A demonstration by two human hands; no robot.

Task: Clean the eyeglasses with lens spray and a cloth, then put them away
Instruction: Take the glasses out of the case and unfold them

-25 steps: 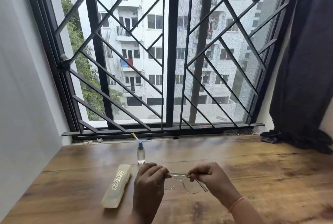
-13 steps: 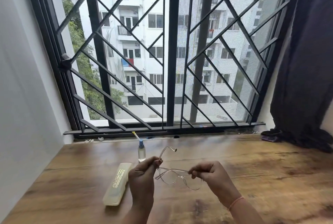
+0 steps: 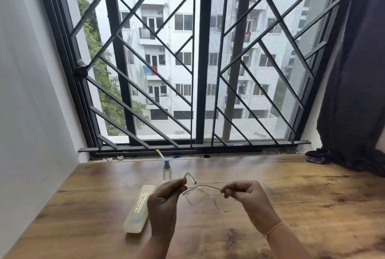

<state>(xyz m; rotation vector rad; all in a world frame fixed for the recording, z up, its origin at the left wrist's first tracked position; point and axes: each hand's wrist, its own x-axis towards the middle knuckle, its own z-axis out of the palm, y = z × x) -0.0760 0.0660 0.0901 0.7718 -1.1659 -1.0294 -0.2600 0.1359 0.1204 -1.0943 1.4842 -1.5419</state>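
Observation:
Clear-framed eyeglasses (image 3: 208,196) hang just above the wooden table (image 3: 302,206), lenses tilted toward me. My left hand (image 3: 164,204) pinches the left temple, which is swung open and points away toward the window. My right hand (image 3: 248,198) grips the right end of the frame, fingers closed over that hinge. A small clear spray bottle (image 3: 167,172) with a blue top and a white tube stands behind the glasses. A pale yellow glasses case (image 3: 139,208) lies shut on the table left of my left hand. No cloth can be made out.
A barred window (image 3: 198,60) runs along the table's far edge. A white wall (image 3: 31,112) closes the left side. A dark curtain (image 3: 354,91) hangs at the right, with a dark bundle (image 3: 316,155) at its foot on the table.
The left temple has been unfolded from the closed frame and now sticks out toward the window. Both hands have risen slightly with the glasses.

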